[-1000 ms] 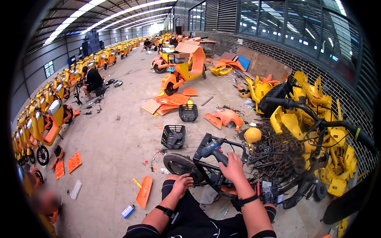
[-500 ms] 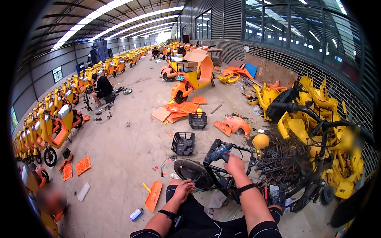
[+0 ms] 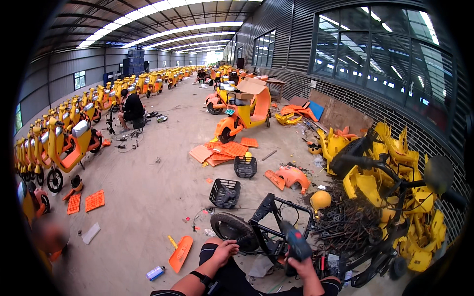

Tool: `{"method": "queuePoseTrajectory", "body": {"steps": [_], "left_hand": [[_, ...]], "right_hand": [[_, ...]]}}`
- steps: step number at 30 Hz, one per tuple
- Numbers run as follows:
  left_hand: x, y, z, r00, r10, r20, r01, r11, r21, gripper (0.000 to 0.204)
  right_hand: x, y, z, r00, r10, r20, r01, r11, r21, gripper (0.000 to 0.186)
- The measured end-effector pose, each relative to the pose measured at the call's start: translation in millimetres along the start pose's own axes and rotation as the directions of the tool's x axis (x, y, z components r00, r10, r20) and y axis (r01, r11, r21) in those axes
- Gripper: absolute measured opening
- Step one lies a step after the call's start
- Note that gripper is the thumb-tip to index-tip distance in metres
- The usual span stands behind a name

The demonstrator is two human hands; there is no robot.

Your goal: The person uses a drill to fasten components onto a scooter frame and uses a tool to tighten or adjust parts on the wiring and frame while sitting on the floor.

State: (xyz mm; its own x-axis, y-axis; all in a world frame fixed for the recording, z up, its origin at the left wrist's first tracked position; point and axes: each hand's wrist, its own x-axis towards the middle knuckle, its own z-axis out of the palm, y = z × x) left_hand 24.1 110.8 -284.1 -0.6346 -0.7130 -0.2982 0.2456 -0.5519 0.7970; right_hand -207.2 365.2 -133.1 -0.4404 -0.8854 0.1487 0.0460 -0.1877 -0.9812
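Observation:
A dark cordless drill point(image 3: 297, 243) with a red accent is gripped in my right hand point(image 3: 305, 268), over the near right part of a black scooter frame point(image 3: 269, 209). Some motion blur covers the drill, and its bit cannot be made out. My left hand point(image 3: 224, 251) is by the black-tyred wheel point(image 3: 231, 228), beside the frame. Its fingers are curled together next to a dark part, and what they hold, if anything, is hidden.
A black basket point(image 3: 225, 193) holds a dark tool, with a second basket point(image 3: 245, 166) beyond. Loose metal parts point(image 3: 345, 217) and yellow body panels point(image 3: 365, 185) are heaped to the right. An orange dustpan-like piece point(image 3: 180, 254) and a can point(image 3: 155, 273) lie left. A person point(image 3: 132, 107) sits farther off.
The drill in my right hand has come down from the frame's far top bar toward me. My left hand has stayed by the wheel, its fingers now more curled. The view has tilted slightly.

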Motion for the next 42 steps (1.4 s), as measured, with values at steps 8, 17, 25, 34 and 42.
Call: {"method": "queuePoseTrajectory", "body": {"steps": [8, 17, 25, 34, 42], "left_hand": [[6.5, 0.4, 15.8, 0.999, -0.017, 0.052, 0.013, 0.996, 0.085, 0.033], [-4.2, -6.7, 13.2, 0.998, -0.006, 0.058, 0.0, 0.995, 0.101, 0.031], [1.3, -4.4, 21.5, 0.999, -0.002, 0.052, -0.005, 0.989, 0.145, 0.028], [-3.8, -11.9, 30.6, 0.995, -0.005, 0.104, -0.015, 0.981, 0.192, 0.027], [-16.7, 0.2, 22.7, 0.994, -0.019, 0.104, 0.025, 0.998, -0.06, 0.03]], "right_hand": [[-71.1, 87.9, -12.2, 0.954, 0.23, -0.193, -0.235, 0.972, -0.007, 0.028], [-63.8, 86.0, -15.6, 0.919, 0.145, -0.368, -0.045, 0.963, 0.266, 0.044], [-59.6, 110.4, -32.3, 0.888, 0.123, -0.443, -0.051, 0.984, 0.172, 0.031], [-59.3, 128.6, -34.1, 0.853, 0.143, -0.502, -0.061, 0.982, 0.177, 0.018], [-56.5, 92.0, -16.6, 0.852, 0.146, -0.502, -0.073, 0.984, 0.163, 0.018]]}}
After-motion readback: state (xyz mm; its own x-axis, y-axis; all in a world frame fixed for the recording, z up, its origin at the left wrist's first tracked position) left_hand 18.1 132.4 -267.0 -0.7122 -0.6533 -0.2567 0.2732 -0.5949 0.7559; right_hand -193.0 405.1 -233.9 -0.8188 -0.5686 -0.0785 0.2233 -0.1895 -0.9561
